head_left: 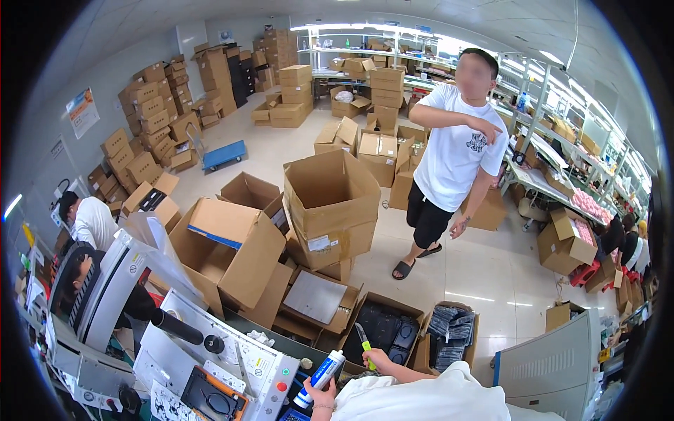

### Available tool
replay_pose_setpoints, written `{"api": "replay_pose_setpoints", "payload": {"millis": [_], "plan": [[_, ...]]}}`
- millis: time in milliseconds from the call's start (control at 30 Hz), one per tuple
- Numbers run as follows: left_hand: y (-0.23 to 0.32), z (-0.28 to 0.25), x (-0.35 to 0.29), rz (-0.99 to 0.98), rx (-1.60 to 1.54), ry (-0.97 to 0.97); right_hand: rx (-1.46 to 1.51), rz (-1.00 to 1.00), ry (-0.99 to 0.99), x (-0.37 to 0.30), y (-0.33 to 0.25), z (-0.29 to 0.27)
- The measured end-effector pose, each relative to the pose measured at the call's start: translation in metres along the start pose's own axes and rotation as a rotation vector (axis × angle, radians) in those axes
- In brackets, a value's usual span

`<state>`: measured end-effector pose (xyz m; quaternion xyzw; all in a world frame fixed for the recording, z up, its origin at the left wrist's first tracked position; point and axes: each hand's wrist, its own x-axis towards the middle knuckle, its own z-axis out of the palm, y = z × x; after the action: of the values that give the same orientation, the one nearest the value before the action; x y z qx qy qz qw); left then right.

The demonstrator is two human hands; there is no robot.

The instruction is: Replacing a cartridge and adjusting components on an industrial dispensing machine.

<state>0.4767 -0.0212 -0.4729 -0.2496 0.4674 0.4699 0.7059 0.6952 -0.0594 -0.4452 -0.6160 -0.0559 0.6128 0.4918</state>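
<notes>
My left hand (320, 394) is closed around a blue and white tube (321, 377), which is tilted with its white end up and to the right. In my right hand (379, 360) is a utility knife (365, 345) with a yellow-green handle, its blade pointing up and left. The two hands are close to each other but apart, and the blade does not touch the tube. Beyond the knife stands an open carton (418, 315) with black parts inside. Close to my left hand is the white machine's panel (286, 372) with a red button.
An orange-edged fixture (233, 401) with a black part lies on the machine at left. Large open cartons (330, 203) stand ahead. A person in a white shirt (456, 116) stands beyond them, one arm across the chest. A grey cabinet (547, 368) is at right, a blue cart (225, 154) farther back.
</notes>
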Motion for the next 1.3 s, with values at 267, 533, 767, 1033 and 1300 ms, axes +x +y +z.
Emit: {"api": "replay_pose_setpoints", "payload": {"millis": [267, 533, 767, 1033, 1300], "plan": [[0.001, 0.002, -0.002, -0.002, -0.001, -0.025, -0.06, 0.047, -0.034, 0.003, 0.007, -0.001], [-0.002, -0.014, 0.016, 0.017, -0.021, -0.056, -0.164, 0.084, -0.038, 0.01, 0.022, -0.004], [-0.002, -0.033, 0.036, 0.051, 0.039, -0.044, -0.234, 0.084, -0.031, 0.015, 0.026, -0.007], [0.002, -0.043, 0.047, -0.005, -0.038, 0.002, -0.307, 0.054, 0.003, 0.01, 0.026, -0.006], [-0.019, 0.039, -0.005, -0.045, 0.161, -0.345, 0.276, -0.069, -0.115, 0.061, -0.126, -0.047]]}}
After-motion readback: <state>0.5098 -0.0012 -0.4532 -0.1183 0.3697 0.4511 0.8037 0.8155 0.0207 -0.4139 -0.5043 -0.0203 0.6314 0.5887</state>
